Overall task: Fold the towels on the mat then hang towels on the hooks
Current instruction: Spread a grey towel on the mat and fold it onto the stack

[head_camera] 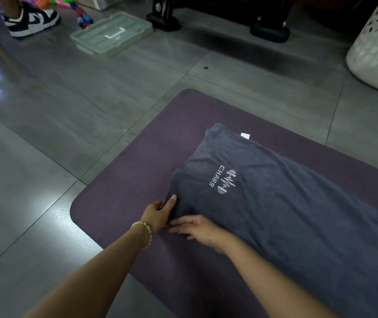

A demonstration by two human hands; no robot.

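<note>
Though flat, towel (286,214) under fingers (182,223)

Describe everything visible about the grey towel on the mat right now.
The grey towel is soft-looking matte cloth, lying flat and slightly wrinkled on the purple mat, running off the frame's right edge. A white CHARS logo faces up near its far end; a small white tag sticks out there. The left hand touches its near corner, pinching or not I cannot tell; the right hand rests flat on that corner.
</note>
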